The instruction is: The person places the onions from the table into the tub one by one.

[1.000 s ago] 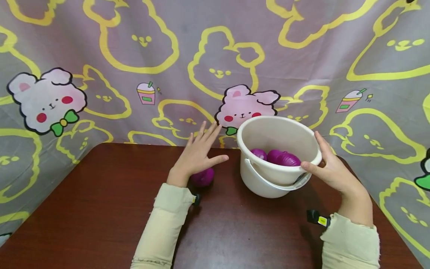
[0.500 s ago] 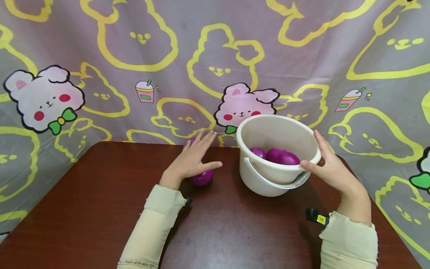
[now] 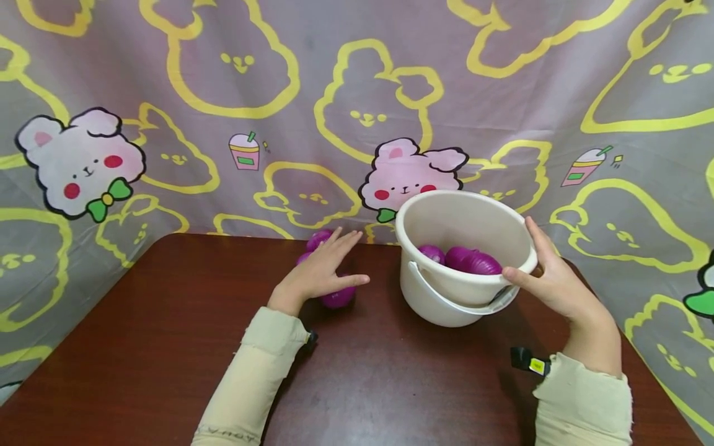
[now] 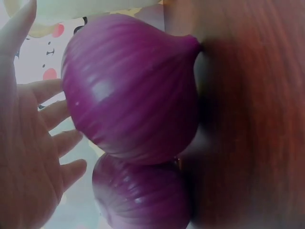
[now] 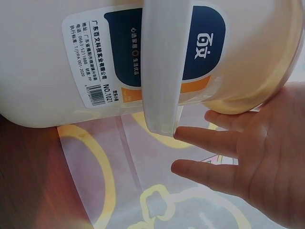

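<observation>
We see the left hand [image 3: 320, 272] with its fingers straight and spread, gripping nothing, beside and partly over the purple onions [image 3: 338, 297] on the brown table [image 3: 368, 384]. In the left wrist view, 2 of these onions lie against each other; we cannot tell whether the fingers touch them.

To their right, we see the white bucket [image 3: 437, 314] on the table, with more purple onions [image 3: 482, 263] lying low inside it. The right hand [image 3: 549, 282] holds the bucket's rim on its right side, thumb over the edge and the other fingers outside. The handle [image 5: 167, 62] hangs down against the bucket wall, crossing a printed label [image 5: 86, 57], and we see a fingertip at its lower edge in the right wrist view.

We see a pale sleeve [image 3: 264, 362] on each arm, and behind the table a greyish cloth [image 3: 304, 74] with yellow rabbit outlines.
</observation>
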Demonstrator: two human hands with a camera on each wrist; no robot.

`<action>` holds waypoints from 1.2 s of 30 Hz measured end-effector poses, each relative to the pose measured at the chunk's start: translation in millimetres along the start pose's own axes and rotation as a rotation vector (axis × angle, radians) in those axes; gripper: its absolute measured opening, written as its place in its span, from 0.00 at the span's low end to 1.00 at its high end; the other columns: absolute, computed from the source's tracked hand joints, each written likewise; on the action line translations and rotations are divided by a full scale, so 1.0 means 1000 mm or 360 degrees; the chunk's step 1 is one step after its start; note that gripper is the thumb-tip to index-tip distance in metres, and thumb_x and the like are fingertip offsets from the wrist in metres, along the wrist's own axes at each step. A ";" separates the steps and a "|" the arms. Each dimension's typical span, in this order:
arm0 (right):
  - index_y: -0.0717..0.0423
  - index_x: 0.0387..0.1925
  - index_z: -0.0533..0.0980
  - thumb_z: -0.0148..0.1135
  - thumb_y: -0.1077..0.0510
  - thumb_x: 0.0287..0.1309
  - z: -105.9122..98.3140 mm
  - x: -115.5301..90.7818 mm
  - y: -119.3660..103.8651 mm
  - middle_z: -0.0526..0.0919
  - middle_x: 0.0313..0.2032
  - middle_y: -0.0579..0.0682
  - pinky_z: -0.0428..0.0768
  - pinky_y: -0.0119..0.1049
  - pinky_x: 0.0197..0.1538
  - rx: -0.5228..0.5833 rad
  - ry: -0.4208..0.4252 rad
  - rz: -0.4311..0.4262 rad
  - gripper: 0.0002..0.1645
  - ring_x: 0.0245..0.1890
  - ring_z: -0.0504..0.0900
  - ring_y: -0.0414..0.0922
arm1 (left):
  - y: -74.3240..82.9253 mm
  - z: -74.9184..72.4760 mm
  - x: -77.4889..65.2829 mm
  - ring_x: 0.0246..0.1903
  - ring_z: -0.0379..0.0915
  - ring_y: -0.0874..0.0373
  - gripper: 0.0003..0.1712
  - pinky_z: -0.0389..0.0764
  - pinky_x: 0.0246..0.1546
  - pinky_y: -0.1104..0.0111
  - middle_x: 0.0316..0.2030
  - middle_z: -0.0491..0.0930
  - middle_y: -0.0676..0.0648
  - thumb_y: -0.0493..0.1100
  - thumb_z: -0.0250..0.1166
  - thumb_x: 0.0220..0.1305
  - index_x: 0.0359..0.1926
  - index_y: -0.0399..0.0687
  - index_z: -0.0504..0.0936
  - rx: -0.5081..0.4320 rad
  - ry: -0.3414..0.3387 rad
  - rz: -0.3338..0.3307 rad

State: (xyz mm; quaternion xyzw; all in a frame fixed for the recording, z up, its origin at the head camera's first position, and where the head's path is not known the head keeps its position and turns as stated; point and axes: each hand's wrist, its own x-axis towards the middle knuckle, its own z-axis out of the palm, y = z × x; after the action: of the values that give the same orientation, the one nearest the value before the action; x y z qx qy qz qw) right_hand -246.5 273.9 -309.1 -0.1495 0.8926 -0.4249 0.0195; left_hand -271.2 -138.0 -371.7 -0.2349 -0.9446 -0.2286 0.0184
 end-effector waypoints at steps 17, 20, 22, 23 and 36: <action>0.43 0.78 0.27 0.61 0.47 0.62 0.001 -0.002 -0.001 0.31 0.78 0.64 0.60 0.77 0.61 -0.0021 0.0012 -0.0002 0.62 0.69 0.49 0.71 | 0.003 0.010 0.002 0.76 0.52 0.51 0.54 0.59 0.74 0.54 0.75 0.61 0.50 0.75 0.61 0.56 0.76 0.54 0.58 -0.0005 -0.0105 -0.0026; 0.44 0.78 0.27 0.61 0.47 0.62 0.001 -0.003 -0.002 0.31 0.78 0.64 0.61 0.77 0.61 -0.0024 0.0015 0.0000 0.62 0.69 0.49 0.71 | 0.004 0.010 0.002 0.75 0.56 0.52 0.53 0.61 0.74 0.55 0.74 0.63 0.50 0.75 0.61 0.56 0.76 0.53 0.61 -0.0014 -0.0123 -0.0041; 0.43 0.78 0.26 0.61 0.47 0.62 0.001 -0.003 -0.002 0.31 0.78 0.64 0.61 0.77 0.61 -0.0025 0.0015 0.0001 0.62 0.69 0.49 0.71 | 0.004 0.011 0.002 0.74 0.58 0.53 0.53 0.63 0.73 0.55 0.73 0.65 0.51 0.75 0.61 0.56 0.75 0.54 0.62 -0.0019 -0.0129 -0.0064; 0.43 0.78 0.26 0.61 0.47 0.62 0.001 -0.002 -0.002 0.31 0.78 0.64 0.60 0.78 0.61 -0.0025 0.0015 0.0003 0.62 0.69 0.49 0.71 | 0.003 0.011 0.001 0.73 0.59 0.54 0.52 0.63 0.73 0.55 0.72 0.65 0.51 0.75 0.61 0.56 0.75 0.54 0.63 -0.0022 -0.0135 -0.0073; 0.44 0.78 0.26 0.61 0.47 0.62 0.001 -0.003 -0.001 0.32 0.77 0.65 0.61 0.78 0.60 -0.0047 0.0014 0.0009 0.62 0.68 0.49 0.71 | -0.006 0.012 -0.006 0.69 0.66 0.52 0.53 0.69 0.68 0.52 0.69 0.71 0.50 0.74 0.65 0.53 0.73 0.52 0.65 -0.0099 -0.0255 -0.0165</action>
State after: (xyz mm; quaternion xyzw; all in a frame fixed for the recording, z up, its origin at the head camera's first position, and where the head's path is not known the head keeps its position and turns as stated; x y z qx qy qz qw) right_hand -243.5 273.0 -309.3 -0.1456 0.8993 -0.4121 0.0145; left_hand -267.8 -139.9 -385.7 -0.2037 -0.9464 -0.2390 -0.0763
